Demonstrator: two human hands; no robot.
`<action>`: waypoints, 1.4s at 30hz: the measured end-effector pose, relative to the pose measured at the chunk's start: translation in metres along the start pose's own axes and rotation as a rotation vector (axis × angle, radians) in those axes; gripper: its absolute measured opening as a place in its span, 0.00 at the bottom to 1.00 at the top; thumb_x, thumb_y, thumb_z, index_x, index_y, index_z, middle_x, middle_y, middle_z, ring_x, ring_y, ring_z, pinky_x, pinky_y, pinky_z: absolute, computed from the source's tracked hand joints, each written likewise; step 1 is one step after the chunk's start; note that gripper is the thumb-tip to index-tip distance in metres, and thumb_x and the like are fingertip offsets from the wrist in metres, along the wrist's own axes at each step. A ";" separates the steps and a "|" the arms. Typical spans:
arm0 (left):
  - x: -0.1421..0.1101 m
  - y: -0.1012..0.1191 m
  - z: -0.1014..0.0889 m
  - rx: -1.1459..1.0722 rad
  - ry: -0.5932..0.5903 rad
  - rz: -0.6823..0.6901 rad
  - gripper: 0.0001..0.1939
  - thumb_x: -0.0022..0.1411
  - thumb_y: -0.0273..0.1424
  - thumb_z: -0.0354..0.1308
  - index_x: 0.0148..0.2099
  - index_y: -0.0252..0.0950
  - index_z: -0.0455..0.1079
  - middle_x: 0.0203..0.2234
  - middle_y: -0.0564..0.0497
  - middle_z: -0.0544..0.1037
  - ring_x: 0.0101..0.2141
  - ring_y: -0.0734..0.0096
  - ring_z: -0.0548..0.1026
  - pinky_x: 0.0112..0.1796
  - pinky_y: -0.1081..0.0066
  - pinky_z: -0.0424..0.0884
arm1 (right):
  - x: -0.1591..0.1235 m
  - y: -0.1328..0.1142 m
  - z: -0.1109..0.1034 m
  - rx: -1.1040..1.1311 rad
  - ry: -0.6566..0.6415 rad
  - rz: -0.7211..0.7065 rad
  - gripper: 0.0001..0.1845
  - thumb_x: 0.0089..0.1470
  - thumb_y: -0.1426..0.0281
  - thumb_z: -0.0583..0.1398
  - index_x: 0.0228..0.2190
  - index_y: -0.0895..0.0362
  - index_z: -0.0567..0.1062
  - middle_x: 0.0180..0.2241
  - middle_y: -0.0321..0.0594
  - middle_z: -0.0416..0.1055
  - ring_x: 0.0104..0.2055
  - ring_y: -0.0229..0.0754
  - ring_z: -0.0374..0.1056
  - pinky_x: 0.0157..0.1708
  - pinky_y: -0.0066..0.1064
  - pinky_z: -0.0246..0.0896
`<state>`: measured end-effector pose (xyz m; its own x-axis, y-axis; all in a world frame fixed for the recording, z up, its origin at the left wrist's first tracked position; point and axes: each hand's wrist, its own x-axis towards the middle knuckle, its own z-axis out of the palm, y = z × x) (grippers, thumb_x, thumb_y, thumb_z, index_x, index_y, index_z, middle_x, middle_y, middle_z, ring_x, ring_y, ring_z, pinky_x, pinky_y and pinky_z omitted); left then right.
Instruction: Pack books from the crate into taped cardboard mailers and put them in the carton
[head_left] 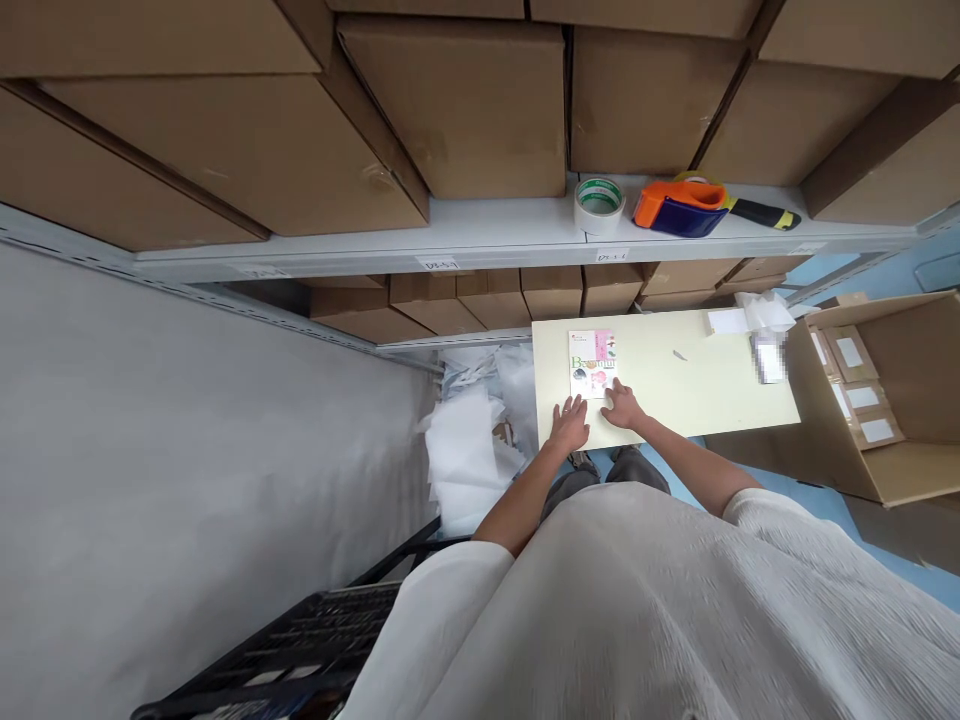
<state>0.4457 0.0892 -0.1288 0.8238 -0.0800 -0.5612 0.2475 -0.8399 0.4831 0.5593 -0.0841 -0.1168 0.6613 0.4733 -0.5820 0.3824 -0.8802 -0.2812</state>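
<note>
A small book (592, 352) with a white and pink cover and the word "Beautiful" lies flat on the pale yellow tabletop (675, 392). My left hand (571, 424) rests at its lower left edge, fingers spread. At the lower right corner, my right hand (622, 406) has its fingers stretched out, the tips on or close to the cover. Neither hand grips anything. To the right on the table is a small grey scrap (679, 355).
White foam sheets (461, 450) are heaped left of the table. An open carton (911, 350) holding smaller boxes stands at the right. On the shelf (495, 222) above are cardboard boxes (480, 110), a tape roll (598, 205) and an orange-blue tape dispenser (682, 207). A black crate (300, 640) is lower left.
</note>
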 end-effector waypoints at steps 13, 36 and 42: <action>0.002 -0.034 -0.032 0.035 0.056 -0.258 0.43 0.72 0.34 0.51 0.84 0.37 0.43 0.83 0.41 0.39 0.79 0.41 0.48 0.75 0.41 0.50 | 0.047 -0.067 -0.027 -0.123 -0.180 -0.132 0.41 0.64 0.58 0.61 0.73 0.59 0.62 0.82 0.57 0.32 0.80 0.67 0.43 0.74 0.56 0.46; 0.003 0.049 -0.041 -0.196 0.242 -0.018 0.40 0.73 0.32 0.53 0.82 0.35 0.47 0.81 0.35 0.47 0.80 0.51 0.48 0.75 0.51 0.54 | -0.049 0.103 -0.164 0.215 0.579 -0.134 0.25 0.68 0.66 0.55 0.62 0.54 0.77 0.71 0.53 0.66 0.71 0.60 0.62 0.70 0.56 0.59; 0.021 0.100 -0.037 -0.252 0.299 -0.016 0.38 0.73 0.33 0.53 0.81 0.37 0.52 0.81 0.37 0.49 0.79 0.52 0.51 0.75 0.52 0.55 | -0.046 0.141 -0.255 0.180 0.877 -0.271 0.23 0.69 0.63 0.53 0.60 0.54 0.76 0.64 0.54 0.71 0.68 0.59 0.64 0.69 0.54 0.61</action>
<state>0.5069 0.0233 -0.0677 0.9219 0.1232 -0.3674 0.3483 -0.6788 0.6464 0.7476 -0.2201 0.0651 0.8430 0.4570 0.2837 0.5375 -0.6937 -0.4795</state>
